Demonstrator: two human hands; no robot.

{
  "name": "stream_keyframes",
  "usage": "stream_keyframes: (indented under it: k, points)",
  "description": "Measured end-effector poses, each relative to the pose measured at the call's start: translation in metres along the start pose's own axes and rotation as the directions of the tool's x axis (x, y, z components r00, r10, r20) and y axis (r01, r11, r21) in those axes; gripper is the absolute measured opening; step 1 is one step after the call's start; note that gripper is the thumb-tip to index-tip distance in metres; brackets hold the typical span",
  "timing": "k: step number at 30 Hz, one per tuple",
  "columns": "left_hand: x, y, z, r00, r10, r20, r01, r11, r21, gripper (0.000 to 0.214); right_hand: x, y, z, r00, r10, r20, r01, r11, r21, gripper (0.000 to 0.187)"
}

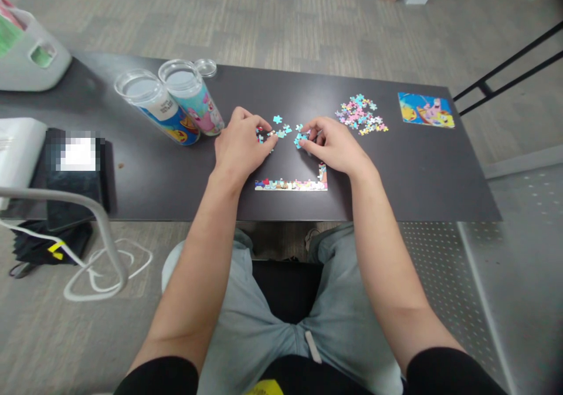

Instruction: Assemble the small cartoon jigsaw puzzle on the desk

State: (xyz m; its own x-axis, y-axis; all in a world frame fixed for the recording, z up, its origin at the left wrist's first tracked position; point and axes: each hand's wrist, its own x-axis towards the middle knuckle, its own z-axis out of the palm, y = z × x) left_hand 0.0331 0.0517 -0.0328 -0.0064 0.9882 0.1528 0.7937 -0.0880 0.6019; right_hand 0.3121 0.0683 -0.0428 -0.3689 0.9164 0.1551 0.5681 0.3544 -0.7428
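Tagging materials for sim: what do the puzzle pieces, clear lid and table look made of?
Pieces: likely cardboard, printed finish; thin, interlocking cuts, bright artwork.
Lid: probably plastic, clear, glossy; see-through, rim highlights.
Table: perhaps laminate, smooth satin; even dark colour, soft sheen.

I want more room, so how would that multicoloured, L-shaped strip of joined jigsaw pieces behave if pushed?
That jigsaw strip lies flat on the smooth dark tabletop, so it should slide, not roll. It looks thin, so probably light. Narrow and jointed, it may bend or separate.
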Motion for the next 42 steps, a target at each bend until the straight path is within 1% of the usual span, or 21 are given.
stream_keyframes:
  k: [2,5,10,13,17,20,23,26,30,33,35,37,39,42]
  points:
    - [0.000,0.002,0.002,1.000,-0.004,0.011,0.004,1.000,0.008,0.012,0.000,0.000,0.001,1.000,-0.010,0.005,0.010,1.000,0.013,0.017]
    - [0.002,0.001,0.005,1.000,0.027,-0.002,-0.027,1.000,-0.006,0.008,-0.002,0.000,0.000,1.000,0.006,0.014,-0.006,1.000,0.028,0.015]
    - [0.004,-0.009,0.007,0.999,0.021,-0.027,-0.022,0.999,-0.042,0.016,-0.005,-0.001,-0.003,0.999,0.033,0.032,-0.034,0.999,0.015,0.017]
    - [0.005,-0.012,0.003,1.000,0.024,-0.015,-0.024,1.000,-0.016,0.016,-0.008,-0.001,-0.006,0.998,0.046,0.048,-0.047,0.999,0.008,0.018]
    - [0.006,-0.008,-0.004,1.000,0.018,0.020,-0.018,1.000,0.016,0.015,-0.012,0.000,-0.009,0.998,0.034,0.053,-0.036,0.998,0.044,0.018]
    - [0.005,-0.007,-0.008,0.999,0.002,0.035,-0.002,1.000,0.006,0.019,-0.015,0.001,-0.011,0.997,0.051,0.056,-0.055,0.997,0.055,0.020]
    - [0.004,-0.010,-0.010,0.999,0.007,0.032,-0.005,0.998,-0.067,0.021,-0.017,0.000,-0.014,0.996,0.064,0.061,-0.068,0.996,0.059,0.024]
    - [0.004,-0.009,-0.011,0.999,0.042,0.028,-0.037,0.987,-0.158,0.023,-0.018,-0.004,-0.017,0.996,0.067,0.053,-0.071,0.994,0.079,0.023]
    - [0.001,0.003,-0.010,0.989,0.096,0.108,-0.054,0.939,-0.340,0.027,-0.020,-0.012,-0.017,0.998,0.033,0.044,-0.039,0.989,0.140,0.024]
    - [0.000,0.012,-0.004,0.977,0.143,0.158,-0.052,0.878,-0.475,0.032,-0.017,-0.010,-0.009,0.997,-0.044,0.060,0.030,0.976,0.216,0.033]
    - [0.000,0.016,0.002,0.970,0.175,0.169,-0.057,0.838,-0.542,0.037,-0.014,-0.004,0.000,0.990,-0.131,0.048,0.114,0.957,0.268,0.040]
    - [0.000,0.016,0.008,0.964,0.202,0.175,-0.059,0.798,-0.599,0.044,-0.011,0.002,0.006,0.977,-0.212,0.030,0.193,0.933,0.303,0.043]
    - [0.001,0.016,0.013,0.964,0.206,0.169,-0.052,0.768,-0.638,0.051,-0.010,0.006,0.008,0.970,-0.244,0.024,0.225,0.926,0.304,0.037]
    - [0.004,0.012,0.015,0.978,0.172,0.115,-0.063,0.778,-0.624,0.057,-0.014,0.007,0.000,0.977,-0.214,-0.010,0.210,0.946,0.247,0.027]
